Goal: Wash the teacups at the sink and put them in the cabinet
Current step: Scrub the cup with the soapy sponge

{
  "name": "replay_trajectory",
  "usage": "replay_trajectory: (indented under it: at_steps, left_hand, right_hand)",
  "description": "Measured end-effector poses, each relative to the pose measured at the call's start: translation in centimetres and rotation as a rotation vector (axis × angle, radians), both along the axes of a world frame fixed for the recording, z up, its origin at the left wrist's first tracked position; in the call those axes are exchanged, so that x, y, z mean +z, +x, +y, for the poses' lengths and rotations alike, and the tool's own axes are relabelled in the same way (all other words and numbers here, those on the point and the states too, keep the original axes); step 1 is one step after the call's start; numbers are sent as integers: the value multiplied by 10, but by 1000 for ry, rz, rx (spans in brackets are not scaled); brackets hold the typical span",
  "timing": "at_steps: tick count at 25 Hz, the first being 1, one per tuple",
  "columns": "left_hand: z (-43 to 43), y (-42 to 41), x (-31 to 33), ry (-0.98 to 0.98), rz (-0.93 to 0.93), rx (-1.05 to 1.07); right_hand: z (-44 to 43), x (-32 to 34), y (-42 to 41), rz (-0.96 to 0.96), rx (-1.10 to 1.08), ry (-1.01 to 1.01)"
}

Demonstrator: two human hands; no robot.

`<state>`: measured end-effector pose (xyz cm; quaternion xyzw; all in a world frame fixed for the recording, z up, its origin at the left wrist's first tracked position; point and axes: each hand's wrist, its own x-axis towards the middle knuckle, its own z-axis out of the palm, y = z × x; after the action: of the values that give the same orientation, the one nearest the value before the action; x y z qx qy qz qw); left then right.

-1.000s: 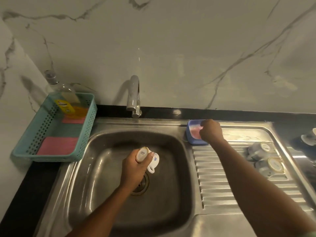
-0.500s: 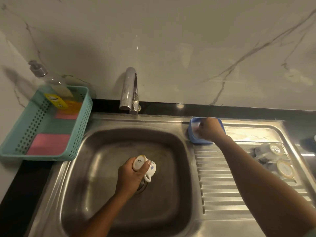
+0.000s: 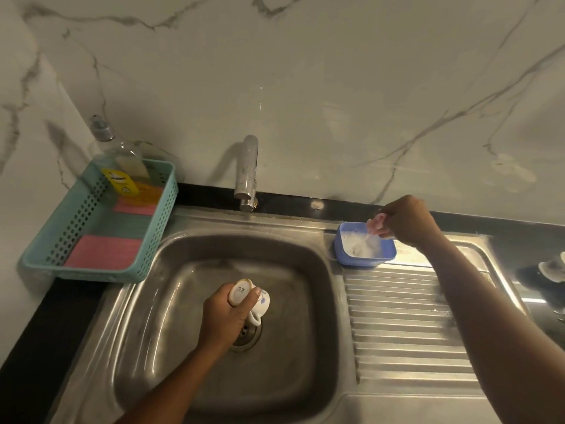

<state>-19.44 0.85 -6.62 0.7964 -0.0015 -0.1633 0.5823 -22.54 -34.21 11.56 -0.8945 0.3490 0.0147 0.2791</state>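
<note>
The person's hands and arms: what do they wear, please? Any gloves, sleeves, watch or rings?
The left hand and right hand are bare: no gloves, no watch or bracelet at either wrist. No ring shows on either hand. Both forearms are uncovered up to the picture's edge; no sleeve shows.

White marble wall (image 3: pixel 336 87) above black countertop (image 3: pixel 39 347).
</note>
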Motion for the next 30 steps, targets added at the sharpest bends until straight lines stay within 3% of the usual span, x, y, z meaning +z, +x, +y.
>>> replay_trajectory:
  at_steps: [9,14,16,18,22,24,26,30]
  left_hand:
    - [3,3,1,11,-2,32]
    - [0,0,2,17,-4,12]
    - [-1,-1,5,15,-14,11]
    - [1,1,7,21,-15,15]
    - [3,0,13,-11,-6,12]
    - [2,-3,21,-29,-1,7]
    - [4,-5,29,-51,-2,-2]
    - [15,-9,47,-161,69,38]
  right_hand:
    - [1,45,5,-198,-75,27]
    - [16,-50,-2,-92,-105,1]
    - [23,-79,-9,-182,-285,148]
    - [31,-82,-11,-392,-467,392]
    - [62,-62,-20,-722,-478,1096]
    - [86,-61,-25,-783,-494,1348]
    - [109,-71,-30,-739,-489,1429]
    - [163,-91,-44,-564,-470,1352]
